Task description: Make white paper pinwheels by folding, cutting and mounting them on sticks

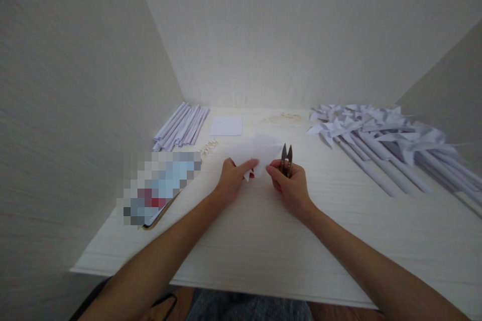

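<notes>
One head-worn cam is doing all the looking here, peering forward and down from above the near edge of a pale, wood-grained table (241, 246). It's sitting close enough that the bare left hand (231, 181) and bare right hand (292, 188) are landing mid-view, and it's also catching pale, streaky panel walls (241, 35) left, right and far, plus some blue-grey lap cloth (248, 307) nearest.

No lettering, numbers or signs can be read; the flat rectangular brown-edged device (169, 186) at left is pixelated.
</notes>
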